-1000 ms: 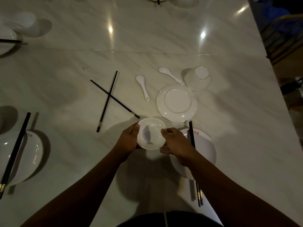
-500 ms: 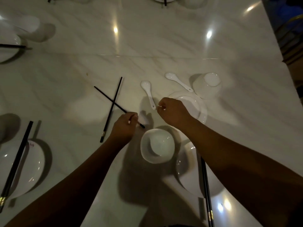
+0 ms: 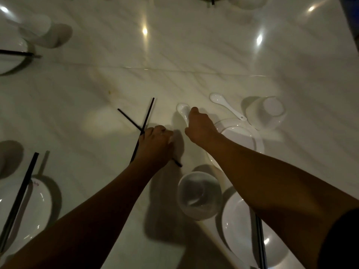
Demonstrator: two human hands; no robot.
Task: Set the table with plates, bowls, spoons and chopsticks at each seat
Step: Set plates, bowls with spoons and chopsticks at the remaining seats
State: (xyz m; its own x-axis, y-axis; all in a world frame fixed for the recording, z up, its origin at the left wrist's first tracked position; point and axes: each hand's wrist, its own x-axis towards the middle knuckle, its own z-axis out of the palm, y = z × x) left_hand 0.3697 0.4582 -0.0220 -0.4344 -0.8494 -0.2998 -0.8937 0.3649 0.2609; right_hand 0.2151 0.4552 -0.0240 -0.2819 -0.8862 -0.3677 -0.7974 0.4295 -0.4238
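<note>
Glossy marble tabletop (image 3: 194, 55); left hand (image 3: 155, 146) clasping thin black chopsticks (image 3: 148, 113), right hand (image 3: 200, 129) pinching glazed spoon (image 3: 183, 110)

A pale, glossy worktop (image 3: 194, 45) with faint grey marble veining fills nearly the whole view. A thin straight seam (image 3: 174, 69) crosses it from side to side. Bright glints (image 3: 144, 31) of light dot its far half. A small yellowish speck (image 3: 109, 92) marks it left of centre. Past its top right edge lies a dark bluish patch (image 3: 352, 20), too dim to make out.
</note>
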